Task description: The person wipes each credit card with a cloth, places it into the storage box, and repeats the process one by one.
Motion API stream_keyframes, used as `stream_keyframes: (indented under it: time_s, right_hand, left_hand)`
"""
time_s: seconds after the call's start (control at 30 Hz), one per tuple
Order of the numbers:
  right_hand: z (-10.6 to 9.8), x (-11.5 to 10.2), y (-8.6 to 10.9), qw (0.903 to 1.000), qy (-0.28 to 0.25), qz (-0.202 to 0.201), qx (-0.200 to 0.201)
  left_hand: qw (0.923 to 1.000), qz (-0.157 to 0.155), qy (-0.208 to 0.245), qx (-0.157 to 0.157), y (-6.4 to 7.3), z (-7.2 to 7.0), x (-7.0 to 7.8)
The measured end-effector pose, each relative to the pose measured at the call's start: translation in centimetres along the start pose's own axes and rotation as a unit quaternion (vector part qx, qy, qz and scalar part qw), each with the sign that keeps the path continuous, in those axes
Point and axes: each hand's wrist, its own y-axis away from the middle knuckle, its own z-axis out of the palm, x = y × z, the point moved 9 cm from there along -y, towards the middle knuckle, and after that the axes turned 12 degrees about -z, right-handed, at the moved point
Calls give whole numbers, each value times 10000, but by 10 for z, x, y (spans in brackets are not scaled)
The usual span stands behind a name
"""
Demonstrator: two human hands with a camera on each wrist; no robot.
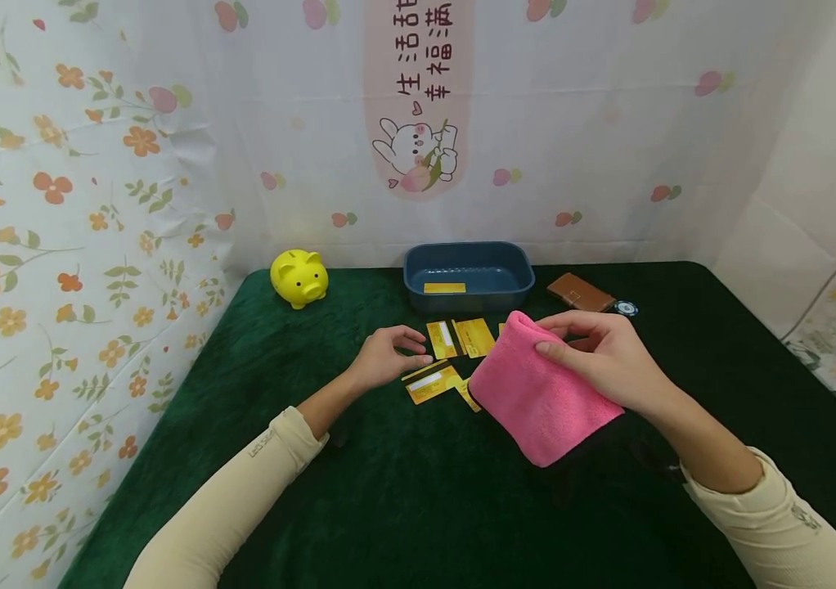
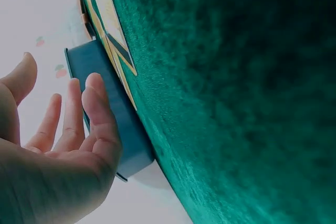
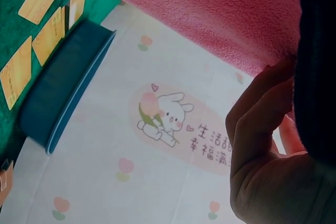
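Note:
My right hand [image 1: 602, 356] pinches a folded pink cloth [image 1: 536, 393] with a dark edge, and the cloth hangs above the table. In the right wrist view the same pink cloth [image 3: 210, 14] fills the top, with the fingers [image 3: 257, 114] bent at its lower edge. To the left, my left hand [image 1: 388, 356] is held low with loose fingers, its fingertips close to a yellow card [image 1: 433, 383] with a dark stripe. No object lies in that hand [image 2: 68, 145] in the left wrist view. More yellow cards [image 1: 475, 337] lie around; the cloth partly hides some.
Behind the cards stands a blue bin [image 1: 469, 303] with a yellow card [image 1: 444, 288] inside. A yellow piggy bank [image 1: 299, 279] sits at the back left. A brown wallet [image 1: 580, 293] and a poker chip [image 1: 626, 308] lie at the back right of the green-covered table [image 1: 388, 507].

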Motion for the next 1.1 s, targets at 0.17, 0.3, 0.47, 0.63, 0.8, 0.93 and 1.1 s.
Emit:
stream_keyframes:
  time_s: [0.17, 0.3, 0.47, 0.63, 0.8, 0.93, 1.1]
  right_hand:
    - [-1, -1, -1, 10000, -2, -7, -18]
    - [-2, -1, -1, 10000, 50, 40, -25]
    - [-3, -1, 1, 9999, 112, 78, -5]
    - [-4, -1, 2, 9999, 117, 31, 3]
    - [-4, 2, 3, 9999, 125, 73, 31]
    - [-4, 4, 4, 9999, 84, 132, -2]
    - [-5, 4, 5, 9998, 98, 177, 10]
  left_hand:
    - [9997, -135, -112, -195, 5, 4, -6]
    - [9992, -183, -218, -269, 8, 6, -11]
    - [9984, -181, -396, -353, 9, 9, -13]
    - [9973, -254, -481, -500, 10, 12, -15]
    - [9957, -380, -670, -516, 9, 13, -19]
    - [9928, -550, -880, -604, 9, 15, -23]
    - [9903, -606, -1109, -569, 9, 15, -23]
